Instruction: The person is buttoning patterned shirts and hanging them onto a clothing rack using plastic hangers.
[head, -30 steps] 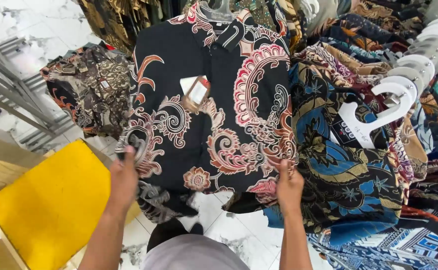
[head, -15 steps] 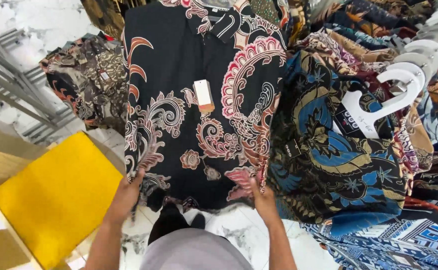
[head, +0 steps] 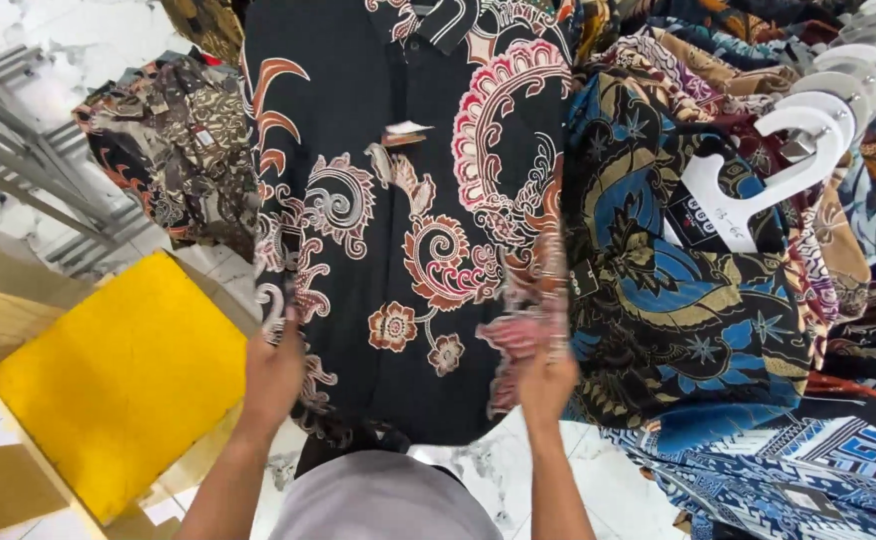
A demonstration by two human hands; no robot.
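A black batik shirt point(head: 398, 200) with red, pink and cream swirls and flowers hangs in front of me, a small tag point(head: 405, 130) on its chest. My left hand point(head: 273, 375) grips its lower left hem. At the lower right hem my right hand point(head: 546, 375) is closed on the edge of the fabric. Both hands hold the shirt spread out flat. Its collar is at the top of the view.
A row of hung patterned shirts fills the right, with a blue and gold one point(head: 678, 290) and white hangers point(head: 758, 170). A brown patterned shirt point(head: 173, 150) hangs at the left. A yellow-topped wooden stool point(head: 118, 380) stands at lower left. Marble floor point(head: 58, 40) below.
The shirt has come closer and fills more of the view. Both hands have stayed on its lower hem and spread it wider. The tag has flipped upward.
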